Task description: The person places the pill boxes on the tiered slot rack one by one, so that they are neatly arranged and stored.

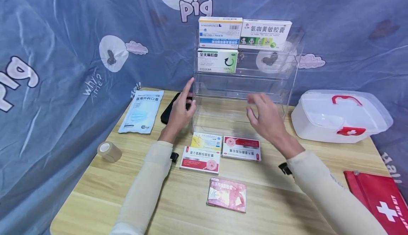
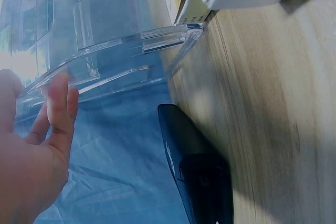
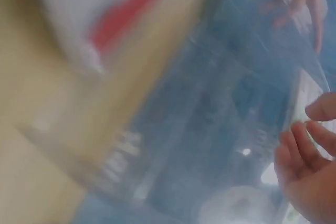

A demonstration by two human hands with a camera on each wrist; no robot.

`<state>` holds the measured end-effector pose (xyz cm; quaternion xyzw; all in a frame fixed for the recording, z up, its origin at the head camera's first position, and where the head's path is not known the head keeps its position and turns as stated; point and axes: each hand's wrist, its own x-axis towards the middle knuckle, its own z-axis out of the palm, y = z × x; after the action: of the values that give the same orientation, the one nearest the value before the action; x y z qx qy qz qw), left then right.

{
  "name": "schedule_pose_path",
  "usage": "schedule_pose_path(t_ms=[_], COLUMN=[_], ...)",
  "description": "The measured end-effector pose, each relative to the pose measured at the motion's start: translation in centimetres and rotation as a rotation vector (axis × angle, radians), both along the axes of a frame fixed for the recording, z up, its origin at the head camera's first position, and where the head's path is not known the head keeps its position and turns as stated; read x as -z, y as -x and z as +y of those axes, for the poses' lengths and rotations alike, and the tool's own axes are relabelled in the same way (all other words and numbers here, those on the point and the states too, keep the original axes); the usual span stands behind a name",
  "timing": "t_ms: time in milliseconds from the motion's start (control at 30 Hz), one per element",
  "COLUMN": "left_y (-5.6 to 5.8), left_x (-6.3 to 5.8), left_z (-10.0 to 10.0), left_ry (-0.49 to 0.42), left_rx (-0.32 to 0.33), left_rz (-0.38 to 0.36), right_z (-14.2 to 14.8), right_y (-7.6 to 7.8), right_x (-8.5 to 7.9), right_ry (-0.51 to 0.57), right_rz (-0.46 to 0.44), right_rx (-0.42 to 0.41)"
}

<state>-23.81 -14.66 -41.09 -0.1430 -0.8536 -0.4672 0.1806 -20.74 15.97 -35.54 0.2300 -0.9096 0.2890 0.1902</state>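
Note:
A clear tiered display rack [image 1: 245, 113] stands at the back of the table. My left hand [image 1: 182, 108] touches its left side with fingers extended; in the left wrist view the fingers lie along the clear edge. In front of the lower tiers, my right hand [image 1: 266, 116] hovers with loosely bent fingers and holds nothing. On the top tier sit a blue-and-white medicine box [image 1: 220, 33] and a green-and-white one [image 1: 265, 35]. Another green-and-white box [image 1: 217, 61] is one tier down on the left. The right wrist view is blurred.
Before the rack lie two red-and-white boxes [image 1: 200, 159] [image 1: 241, 148], a yellow-and-white box [image 1: 206, 141] and a pink box [image 1: 227, 194]. A mask packet [image 1: 141, 112], tape roll [image 1: 109, 152] and black case [image 2: 197, 166] are left; a white first-aid box [image 1: 322, 121] and red pouch [image 1: 376, 196] are right.

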Motion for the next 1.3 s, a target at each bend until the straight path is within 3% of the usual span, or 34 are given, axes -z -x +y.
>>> schedule_pose_path(t_ms=[133, 267, 500, 700, 933, 1300], left_y=[-0.1, -0.1, -0.2, -0.4, -0.4, -0.2], left_x=[0.0, 0.0, 0.1, 0.0, 0.0, -0.2], left_z=[0.0, 0.1, 0.2, 0.2, 0.1, 0.0], left_ry=[0.000, 0.006, 0.004, -0.011, -0.012, 0.000], left_rx=[0.003, 0.006, 0.005, -0.003, 0.000, 0.005], left_rz=[0.001, 0.001, -0.004, -0.010, -0.010, -0.006], right_z=[1.0, 1.9, 3.8, 5.7, 9.0, 12.5], right_y=[-2.6, -4.9, -7.1, -7.7, -8.6, -9.3], right_x=[2.6, 4.8, 7.2, 7.4, 7.0, 7.4], right_ry=[-0.091, -0.180, -0.246, -0.241, -0.239, -0.243], right_rz=[-0.161, -0.348, -0.529, -0.598, -0.753, -0.796], right_rx=[-0.030, 0.006, 0.080, 0.138, 0.187, 0.121])
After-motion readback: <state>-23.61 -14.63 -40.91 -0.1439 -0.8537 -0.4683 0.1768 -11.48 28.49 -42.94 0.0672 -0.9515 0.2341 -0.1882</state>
